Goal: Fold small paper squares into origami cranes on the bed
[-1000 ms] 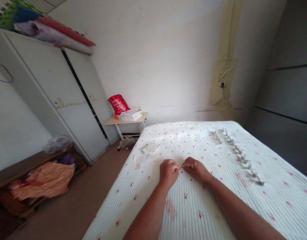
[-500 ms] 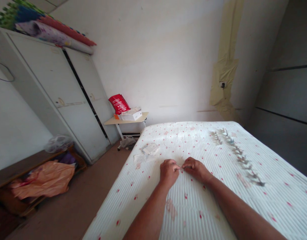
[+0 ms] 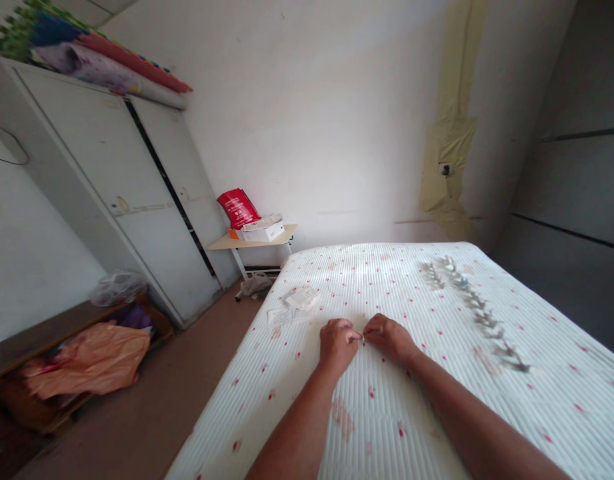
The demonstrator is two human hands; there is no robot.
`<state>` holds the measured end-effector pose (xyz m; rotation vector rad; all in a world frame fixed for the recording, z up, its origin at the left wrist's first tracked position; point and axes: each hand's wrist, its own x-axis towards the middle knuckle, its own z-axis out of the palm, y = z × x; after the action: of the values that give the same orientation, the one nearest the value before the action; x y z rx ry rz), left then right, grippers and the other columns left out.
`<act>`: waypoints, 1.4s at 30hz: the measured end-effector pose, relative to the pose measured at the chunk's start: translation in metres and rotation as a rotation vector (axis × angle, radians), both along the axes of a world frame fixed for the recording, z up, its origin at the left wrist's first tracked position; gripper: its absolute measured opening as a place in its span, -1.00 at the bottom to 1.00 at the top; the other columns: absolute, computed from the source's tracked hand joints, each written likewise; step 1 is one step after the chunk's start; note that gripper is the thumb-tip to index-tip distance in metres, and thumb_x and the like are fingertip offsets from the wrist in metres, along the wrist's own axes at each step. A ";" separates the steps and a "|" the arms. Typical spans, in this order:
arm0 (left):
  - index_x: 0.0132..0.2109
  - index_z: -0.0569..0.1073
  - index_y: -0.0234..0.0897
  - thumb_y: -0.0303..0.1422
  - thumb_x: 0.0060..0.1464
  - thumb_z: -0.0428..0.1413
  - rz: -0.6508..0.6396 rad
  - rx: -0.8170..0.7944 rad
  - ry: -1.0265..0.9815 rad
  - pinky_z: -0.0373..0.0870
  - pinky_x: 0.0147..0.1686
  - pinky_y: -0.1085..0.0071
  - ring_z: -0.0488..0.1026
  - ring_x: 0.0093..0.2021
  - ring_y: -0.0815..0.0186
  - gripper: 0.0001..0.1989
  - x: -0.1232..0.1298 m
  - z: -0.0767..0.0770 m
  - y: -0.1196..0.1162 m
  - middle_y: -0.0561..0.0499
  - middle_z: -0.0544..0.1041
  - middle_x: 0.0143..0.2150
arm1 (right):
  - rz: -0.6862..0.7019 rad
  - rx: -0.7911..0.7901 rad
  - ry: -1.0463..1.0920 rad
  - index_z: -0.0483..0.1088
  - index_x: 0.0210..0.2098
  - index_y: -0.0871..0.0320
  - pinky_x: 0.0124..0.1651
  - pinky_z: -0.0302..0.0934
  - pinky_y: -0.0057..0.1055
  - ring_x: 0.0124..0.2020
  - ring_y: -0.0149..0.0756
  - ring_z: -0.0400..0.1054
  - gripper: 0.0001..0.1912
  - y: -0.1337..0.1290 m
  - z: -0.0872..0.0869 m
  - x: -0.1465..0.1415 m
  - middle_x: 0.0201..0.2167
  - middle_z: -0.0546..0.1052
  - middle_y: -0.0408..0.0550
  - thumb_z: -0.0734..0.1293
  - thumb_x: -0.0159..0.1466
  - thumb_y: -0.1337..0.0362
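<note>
Over the middle of the bed, my left hand and my right hand meet fingertip to fingertip. Both are closed in a pinch. Between the thumbs and forefingers shows a tiny pale bit, too small to name; the fingers hide most of it. Left of and beyond my left hand lie several small printed paper sheets, partly overlapping. To the right, a line of small folded paper figures runs from the far side toward me; they look like paper cranes. A shorter row stands beside its far end.
The bed carries a ribbed white cover with red spots. Behind its far left corner stands a small table with a red bag and a white box. A grey cabinet and a low wooden shelf are at left.
The fingertips have shifted very slightly against each other, and a little more of the pale bit shows. Everything else stays in place.
</note>
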<state>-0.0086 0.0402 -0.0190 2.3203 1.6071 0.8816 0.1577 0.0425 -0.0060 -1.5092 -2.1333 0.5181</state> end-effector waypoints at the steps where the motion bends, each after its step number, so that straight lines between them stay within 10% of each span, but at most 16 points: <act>1: -0.38 0.56 -0.06 -0.46 -0.11 0.12 -0.002 0.013 -0.002 0.23 -0.08 0.38 0.34 -0.13 0.34 -0.82 0.000 -0.002 0.001 0.10 0.49 -0.23 | -0.024 -0.008 -0.019 0.49 -0.39 0.08 -0.24 0.14 -0.53 -0.29 -0.40 0.34 -0.80 -0.001 0.001 -0.002 -0.30 0.46 -0.11 0.21 0.15 0.34; 18: -0.38 0.56 -0.07 -0.41 -0.09 0.11 0.027 -0.055 -0.011 0.22 -0.05 0.43 0.34 -0.13 0.37 -0.85 0.000 -0.004 0.005 0.13 0.50 -0.21 | -0.173 -0.015 -0.388 0.34 -0.35 0.20 -0.44 -0.02 -0.48 -0.38 -0.34 0.39 -0.76 -0.005 0.008 -0.020 -0.26 0.42 0.01 0.07 0.26 0.34; 42: -0.39 0.55 -0.05 -0.34 -0.13 0.13 0.216 -0.208 0.106 0.25 -0.15 0.52 0.39 -0.15 0.38 -0.89 0.013 0.012 0.004 0.19 0.51 -0.18 | -0.186 -0.051 -0.361 0.34 -0.36 0.20 -0.41 -0.01 -0.48 -0.33 -0.34 0.38 -0.80 -0.002 0.007 -0.021 -0.23 0.42 0.03 0.10 0.22 0.35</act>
<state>0.0044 0.0439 -0.0071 2.1129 1.9211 0.6045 0.1365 0.0400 0.0009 -1.9275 -2.2186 0.2499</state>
